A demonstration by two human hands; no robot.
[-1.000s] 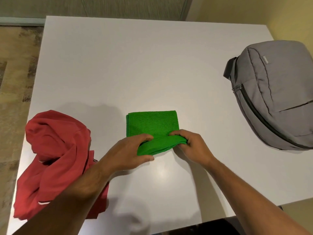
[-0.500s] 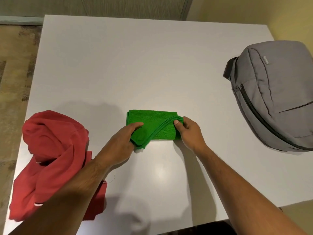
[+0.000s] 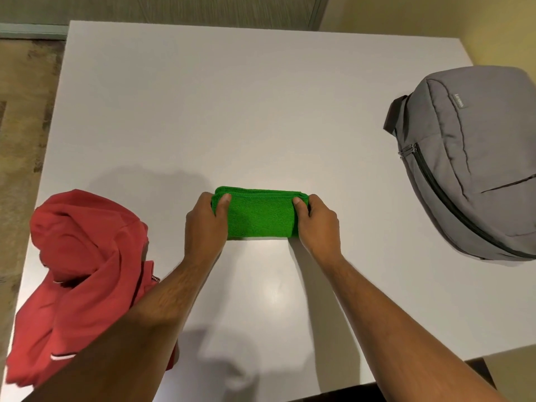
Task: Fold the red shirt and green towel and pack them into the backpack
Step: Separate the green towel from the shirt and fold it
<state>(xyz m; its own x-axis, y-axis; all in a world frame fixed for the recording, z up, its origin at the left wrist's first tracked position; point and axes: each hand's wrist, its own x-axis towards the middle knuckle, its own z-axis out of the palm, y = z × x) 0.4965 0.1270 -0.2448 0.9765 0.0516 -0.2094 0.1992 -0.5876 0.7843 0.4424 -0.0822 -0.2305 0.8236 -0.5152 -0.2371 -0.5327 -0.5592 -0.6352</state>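
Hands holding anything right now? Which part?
Both grip the folded green towel on the table: left hand at its left end, right hand at its right end, thumbs on top.

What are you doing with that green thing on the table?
A person is folding a small green terry towel on a white table. The left hand grips its left end and the right hand grips its right end, thumbs on top, and the towel lies as a neat folded rectangle. A crumpled red shirt lies unfolded at the table's left edge. A grey fabric backpack lies on the right, its main zip looking closed, so nothing is packed yet.
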